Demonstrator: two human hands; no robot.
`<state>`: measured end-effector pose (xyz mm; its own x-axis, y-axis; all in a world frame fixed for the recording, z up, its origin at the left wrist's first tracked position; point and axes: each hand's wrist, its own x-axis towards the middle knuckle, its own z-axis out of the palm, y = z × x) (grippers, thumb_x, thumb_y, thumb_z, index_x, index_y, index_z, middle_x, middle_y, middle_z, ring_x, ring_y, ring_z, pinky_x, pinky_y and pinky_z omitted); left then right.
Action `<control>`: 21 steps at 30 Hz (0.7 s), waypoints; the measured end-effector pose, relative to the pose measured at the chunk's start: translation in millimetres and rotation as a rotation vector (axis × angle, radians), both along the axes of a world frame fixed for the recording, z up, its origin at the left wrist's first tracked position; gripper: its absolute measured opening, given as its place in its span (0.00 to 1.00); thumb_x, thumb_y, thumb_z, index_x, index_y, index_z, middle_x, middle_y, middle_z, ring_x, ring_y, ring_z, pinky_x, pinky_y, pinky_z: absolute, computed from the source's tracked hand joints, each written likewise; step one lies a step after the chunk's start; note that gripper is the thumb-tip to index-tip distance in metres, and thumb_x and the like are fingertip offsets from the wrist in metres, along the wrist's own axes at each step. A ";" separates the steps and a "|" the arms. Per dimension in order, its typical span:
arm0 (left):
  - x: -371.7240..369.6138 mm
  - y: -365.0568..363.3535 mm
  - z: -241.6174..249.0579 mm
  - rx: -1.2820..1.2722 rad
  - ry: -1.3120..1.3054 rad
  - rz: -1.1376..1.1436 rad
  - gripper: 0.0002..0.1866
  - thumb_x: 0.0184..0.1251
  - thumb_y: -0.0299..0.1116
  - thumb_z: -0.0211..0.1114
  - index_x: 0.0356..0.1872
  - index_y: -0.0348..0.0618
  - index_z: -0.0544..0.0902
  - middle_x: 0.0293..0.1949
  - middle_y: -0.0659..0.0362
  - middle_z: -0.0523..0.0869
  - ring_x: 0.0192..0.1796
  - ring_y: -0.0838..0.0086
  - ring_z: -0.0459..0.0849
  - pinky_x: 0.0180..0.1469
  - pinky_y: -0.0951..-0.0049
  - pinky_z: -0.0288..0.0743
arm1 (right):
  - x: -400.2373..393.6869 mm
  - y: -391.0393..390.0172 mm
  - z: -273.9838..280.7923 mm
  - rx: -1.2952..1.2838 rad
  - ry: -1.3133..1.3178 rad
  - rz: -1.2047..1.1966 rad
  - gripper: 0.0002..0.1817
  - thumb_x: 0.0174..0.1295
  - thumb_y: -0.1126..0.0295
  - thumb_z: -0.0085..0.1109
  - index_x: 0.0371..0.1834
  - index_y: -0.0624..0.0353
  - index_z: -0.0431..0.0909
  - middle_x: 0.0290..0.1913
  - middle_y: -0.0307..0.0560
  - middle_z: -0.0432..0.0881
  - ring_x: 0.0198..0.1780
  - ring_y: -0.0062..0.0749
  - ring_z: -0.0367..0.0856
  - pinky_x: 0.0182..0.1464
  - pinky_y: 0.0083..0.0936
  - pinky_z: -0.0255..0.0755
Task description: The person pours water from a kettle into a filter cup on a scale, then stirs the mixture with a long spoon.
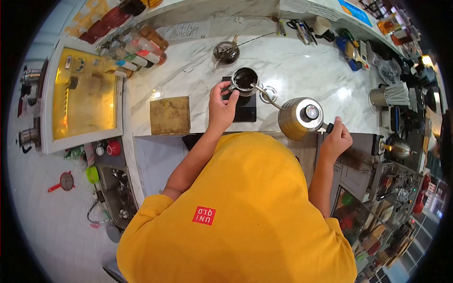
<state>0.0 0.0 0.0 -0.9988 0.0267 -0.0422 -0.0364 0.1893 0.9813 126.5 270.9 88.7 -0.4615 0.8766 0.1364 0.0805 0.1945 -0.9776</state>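
Observation:
My right hand (337, 137) grips the dark handle of a silver gooseneck kettle (295, 120), which has a round gauge (311, 112) on its lid. The kettle's thin spout (270, 97) reaches left, its tip at the rim of a round metal-rimmed pot (243, 91). Dark coffee (245, 77) shows inside this pot; whether water flows cannot be made out. My left hand (222, 108) has its thumb and fingers closed around the pot's side handle. Beneath the pot is a black scale (245, 113). A small shiny round dish (269, 94) lies beside it, partly behind the spout.
A folded brown cloth (170, 116) lies left on the marble counter (200, 56). Farther back sits a glass pot (226, 52) with dark contents. Bottles (141, 53) line the back left; pens and scissors (302, 31), a cup (322, 25) and straws (397, 96) are right.

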 end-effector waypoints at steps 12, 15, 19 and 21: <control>-9.6 -3.8 2.8 -0.065 -0.020 -0.007 0.12 0.71 0.35 0.65 0.47 0.38 0.82 0.40 0.59 0.87 0.43 0.76 0.82 0.46 0.75 0.76 | -22.1 15.1 -4.5 0.024 -0.043 0.009 0.27 0.66 0.69 0.61 0.09 0.61 0.61 0.15 0.26 0.56 0.21 0.13 0.51 0.24 0.23 0.43; -15.1 -8.8 -3.8 -0.045 -0.065 -0.033 0.11 0.71 0.35 0.64 0.45 0.37 0.83 0.38 0.59 0.87 0.41 0.78 0.82 0.45 0.76 0.75 | -17.9 9.4 0.4 0.041 -0.051 0.007 0.27 0.66 0.68 0.61 0.09 0.62 0.62 0.15 0.26 0.57 0.21 0.13 0.51 0.24 0.23 0.43; -25.1 -13.9 -11.3 0.046 -0.134 -0.096 0.11 0.72 0.35 0.64 0.43 0.37 0.83 0.35 0.61 0.87 0.38 0.80 0.81 0.45 0.76 0.75 | -12.4 0.0 6.7 0.039 -0.069 -0.033 0.28 0.67 0.68 0.60 0.09 0.61 0.60 0.15 0.26 0.56 0.21 0.13 0.50 0.24 0.24 0.42; -26.0 -15.3 -14.8 0.078 -0.154 -0.140 0.11 0.72 0.36 0.63 0.42 0.37 0.83 0.33 0.62 0.86 0.36 0.81 0.80 0.44 0.77 0.74 | -6.5 -3.2 6.0 0.042 -0.081 -0.052 0.27 0.67 0.68 0.61 0.10 0.59 0.60 0.16 0.25 0.56 0.22 0.13 0.49 0.24 0.24 0.41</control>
<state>-26.0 -15.3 -14.8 -0.9670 0.1733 -0.1867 -0.1661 0.1269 0.9779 120.0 267.7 94.7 -0.4267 0.8938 0.1377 0.1700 0.2288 -0.9585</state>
